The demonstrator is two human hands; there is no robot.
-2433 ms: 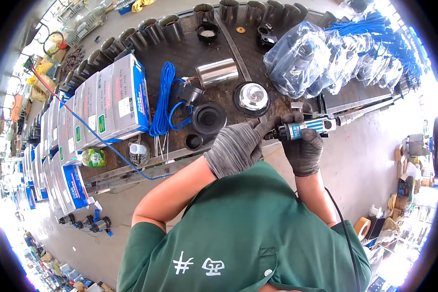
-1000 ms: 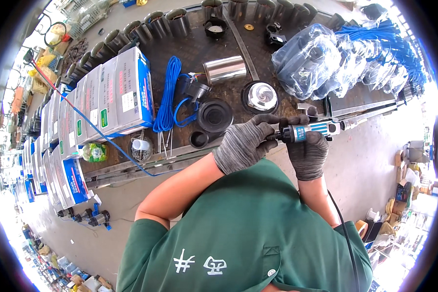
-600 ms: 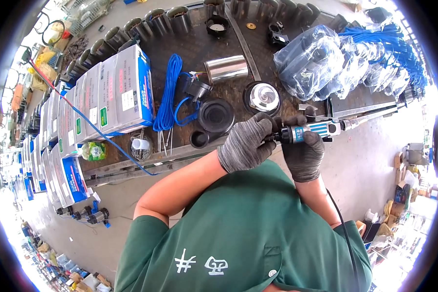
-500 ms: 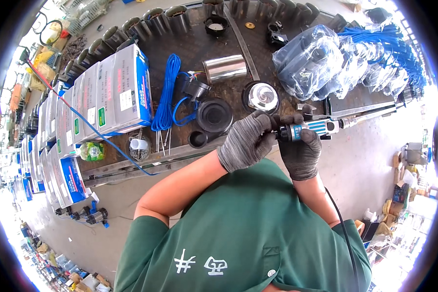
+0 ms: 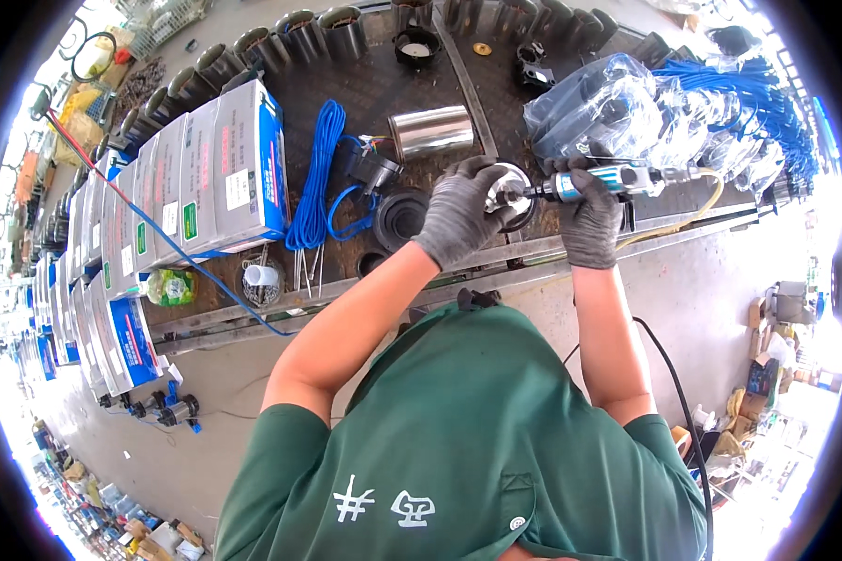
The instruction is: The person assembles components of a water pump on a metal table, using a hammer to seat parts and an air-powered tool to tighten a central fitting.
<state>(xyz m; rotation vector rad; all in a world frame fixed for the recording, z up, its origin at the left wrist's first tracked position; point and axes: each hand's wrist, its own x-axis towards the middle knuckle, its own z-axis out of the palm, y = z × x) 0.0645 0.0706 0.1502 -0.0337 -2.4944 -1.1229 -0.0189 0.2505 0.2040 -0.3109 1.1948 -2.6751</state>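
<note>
My right hand [image 5: 592, 220], in a grey knit glove, wraps round a blue and silver power screwdriver [image 5: 617, 178] with a black nose. The tool lies level, its nose pointing left over a round black part with a silver impeller [image 5: 524, 208] at the table's near edge. My left hand [image 5: 460, 208], gloved too, curls its fingers round the left side of that part, close by the tool's tip. The hand and tool hide much of the impeller. Left of it lie a black round housing [image 5: 402, 220] and a shiny metal cylinder [image 5: 432, 131].
Grey and blue boxes [image 5: 225, 173] line the left side. A blue cable coil [image 5: 316, 178] and a small wired motor part [image 5: 374, 171] lie between. Plastic-wrapped parts [image 5: 608, 107] with blue cables [image 5: 748, 89] fill the right. Dark metal cylinders [image 5: 299, 35] stand along the back.
Both hands have moved forward from near my chest to over the impeller, carrying the screwdriver. The left hand has left the tool's nose for the impeller part. A yellow hose now shows behind the tool.
</note>
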